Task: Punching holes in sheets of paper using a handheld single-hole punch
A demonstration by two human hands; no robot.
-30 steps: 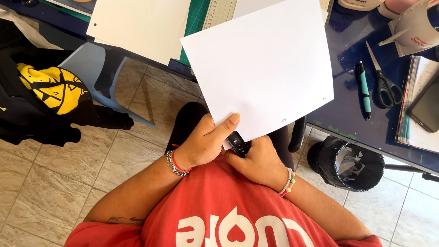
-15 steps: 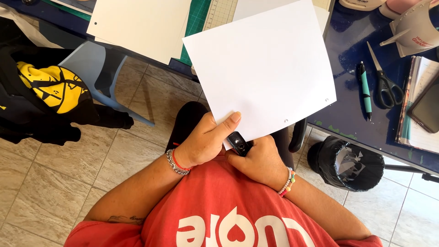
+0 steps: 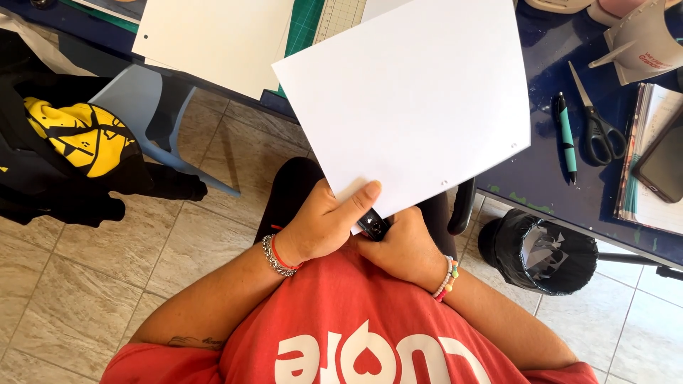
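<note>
White paper [image 3: 413, 99] is being pinched at its near corner by my left hand [image 3: 324, 224]; my right hand [image 3: 402, 245] is gripping a black punch [image 3: 373, 224] beside it.

dark phone screen [image 3: 663, 165] far right on notebook, rect., black
</note>
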